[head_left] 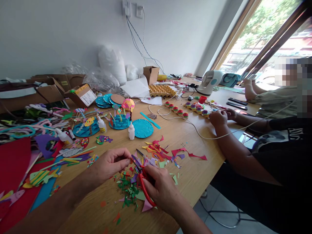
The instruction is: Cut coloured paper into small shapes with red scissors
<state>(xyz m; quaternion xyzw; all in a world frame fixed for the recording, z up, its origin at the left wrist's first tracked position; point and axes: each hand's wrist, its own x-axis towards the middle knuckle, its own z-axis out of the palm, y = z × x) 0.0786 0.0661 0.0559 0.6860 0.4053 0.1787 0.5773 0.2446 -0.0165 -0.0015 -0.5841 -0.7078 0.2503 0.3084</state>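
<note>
Red-handled scissors (146,191) are in my right hand (162,187), fingers wrapped through the loops. Their blades point up and left toward my left hand (113,162). Thumb and fingertips of that left hand pinch together at the blade tips; whatever they hold is too small to make out. Beneath both hands lie green paper scraps (130,190), with pink and purple bits among them. Red and orange paper strips (157,149) lie just beyond. A dark slim pen-like stick (143,155) rests behind the scissors.
A white glue bottle (131,131) stands by a blue disc (143,128). Decorated blue bases (119,122) and paper fish (40,177) lie left. Another person's hands (219,117) work at right near painted egg-carton cups (179,111). A white cable (195,130) crosses the table; a fan (210,83) stands behind.
</note>
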